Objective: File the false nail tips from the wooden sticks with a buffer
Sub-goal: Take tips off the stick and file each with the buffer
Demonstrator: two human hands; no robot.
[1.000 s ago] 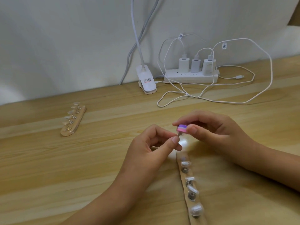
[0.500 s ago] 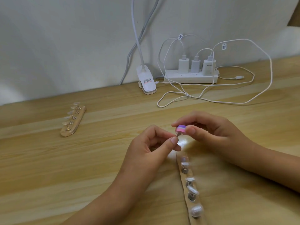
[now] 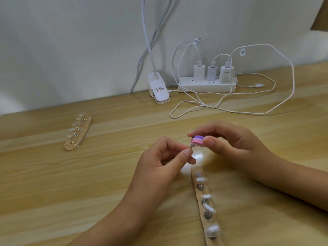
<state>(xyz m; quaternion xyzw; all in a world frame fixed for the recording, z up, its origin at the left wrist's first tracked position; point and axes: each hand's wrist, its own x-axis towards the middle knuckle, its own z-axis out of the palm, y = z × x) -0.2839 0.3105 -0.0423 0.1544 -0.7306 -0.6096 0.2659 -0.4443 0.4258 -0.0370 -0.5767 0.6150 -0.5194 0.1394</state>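
Head view: left hand (image 3: 159, 160) pinches a tip (image 3: 191, 146) between thumb and forefinger, just beyond the near stick (image 3: 197, 170). Right hand (image 3: 234, 144) pinches the buffer (image 3: 197, 140) against it. Short, light strokes with the tip braced firmly should work best. The far stick (image 3: 75, 146) lies left.

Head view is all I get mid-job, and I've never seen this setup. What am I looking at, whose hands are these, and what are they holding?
There is no machine here. A person works with bare hands, and the one picture comes from a camera worn on their head, looking forward and down. The left hand pinches a small false nail tip. The right hand holds a pink and purple buffer, apparently against the tip. On the wooden table, the near wooden stick carries more tips, and a second wooden stick lies far left. By the wall are a clip lamp and a power strip with chargers.
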